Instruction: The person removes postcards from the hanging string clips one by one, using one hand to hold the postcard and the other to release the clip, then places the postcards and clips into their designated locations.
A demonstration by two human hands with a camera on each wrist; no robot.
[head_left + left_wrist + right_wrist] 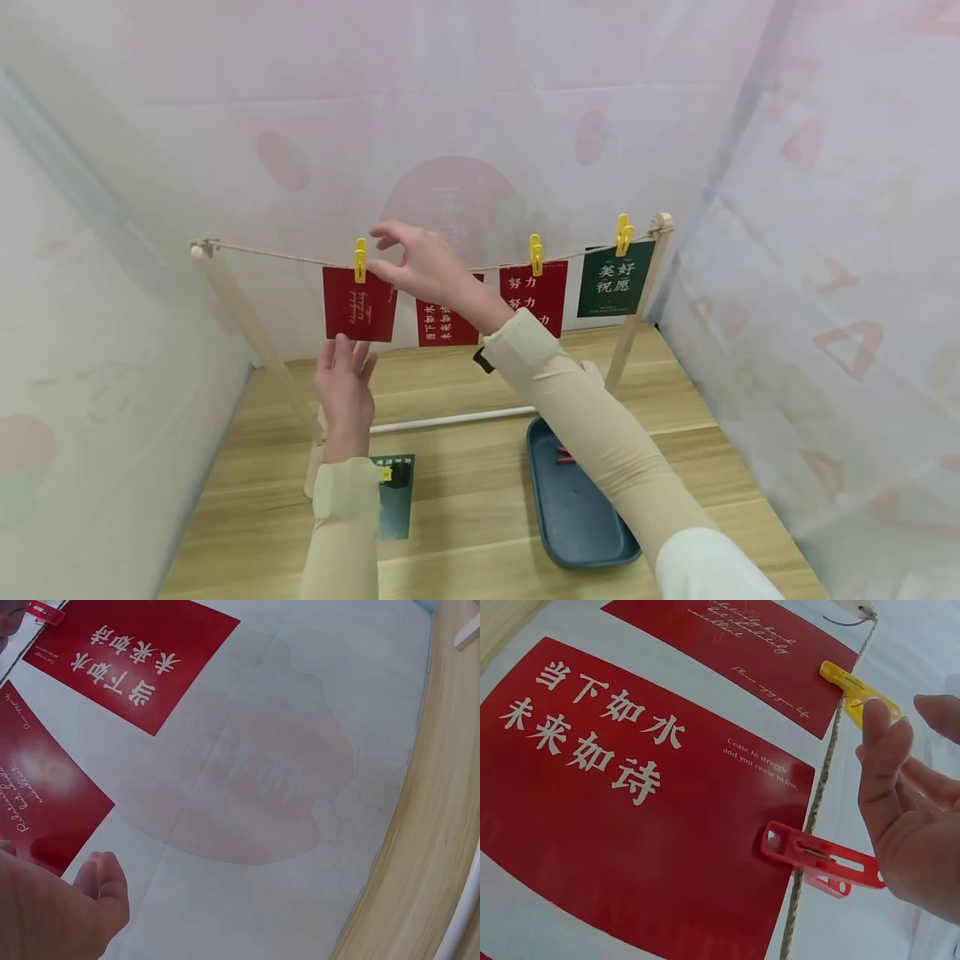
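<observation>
A red card [360,310] with white script hangs from a twine line, held by a yellow clothespin [360,261]. My right hand [427,265] is just right of that clothespin, thumb and fingers parted with nothing between them. At the card's lower edge is my left hand [347,396], fingers pointing up and overlapping the edge; whether they touch the card I cannot tell. In the right wrist view a red clothespin [821,855] fixes the neighbouring red card [622,810] to the twine [825,772], near the right hand [919,817].
Another red card [551,287] and a green card [617,279] hang further right under yellow clothespins. Wooden posts [247,312] carry the line. On the table [465,500] lie a blue tray [536,492] with pink clothespins and a dark green card [396,508], partly behind the left sleeve.
</observation>
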